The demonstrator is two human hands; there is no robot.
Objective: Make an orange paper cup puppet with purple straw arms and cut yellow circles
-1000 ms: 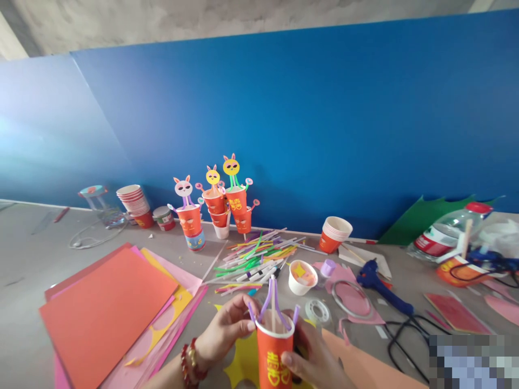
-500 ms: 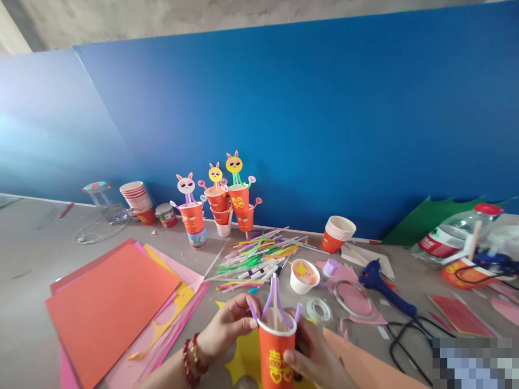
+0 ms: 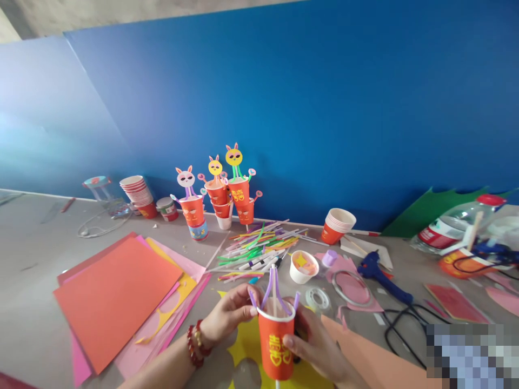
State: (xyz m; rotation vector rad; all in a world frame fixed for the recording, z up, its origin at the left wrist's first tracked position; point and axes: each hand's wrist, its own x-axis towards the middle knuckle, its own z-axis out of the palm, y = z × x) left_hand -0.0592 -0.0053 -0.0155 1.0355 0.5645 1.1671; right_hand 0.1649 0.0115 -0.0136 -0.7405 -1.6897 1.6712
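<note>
Upright in front of me is a red paper cup (image 3: 276, 351) with yellow characters. Purple pipe cleaners (image 3: 267, 294) rise from its mouth and bend over both sides of the rim, around a pale stick in the middle. A bit of white stick (image 3: 278, 384) pokes out under the cup's base. My right hand (image 3: 312, 340) is closed around the cup's right side, thumb on the front. With thumb and fingertips, my left hand (image 3: 235, 310) pinches the purple pipe cleaner at the left rim. Yellow paper with cut-out holes (image 3: 243, 354) lies beneath.
Finished cup figures (image 3: 192, 210) stand by the blue wall. Pipe cleaners (image 3: 259, 246) and markers lie mid-table. Coloured paper (image 3: 121, 302) is stacked at left. On the right are a tub of paper pieces (image 3: 303, 268), tape (image 3: 317, 298), a blue glue gun (image 3: 383, 278) and a bottle (image 3: 454, 229).
The cup sits slightly higher in view, and the stick below its base now shows. My view has tilted a little downward. Both hands keep their hold.
</note>
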